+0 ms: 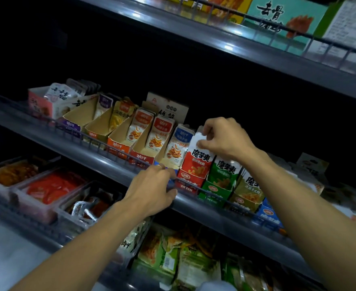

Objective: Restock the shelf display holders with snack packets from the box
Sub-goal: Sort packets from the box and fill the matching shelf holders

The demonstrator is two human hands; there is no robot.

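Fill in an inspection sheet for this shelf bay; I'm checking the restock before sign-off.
Surface: middle shelf with a wire front rail, dimly lit.
Job's things: red packets standing in a red holder; green holder beside it is full; the orange holder further left is part empty at the front. Supply box not seen.
Clutter: loose green packets on the shelf below.
Grippers: right hand pinches the top of a red packet; left hand rests on the shelf edge.
Cables: nothing seen.
Surroundings: upper shelf carries large boxes; trays at lower left.
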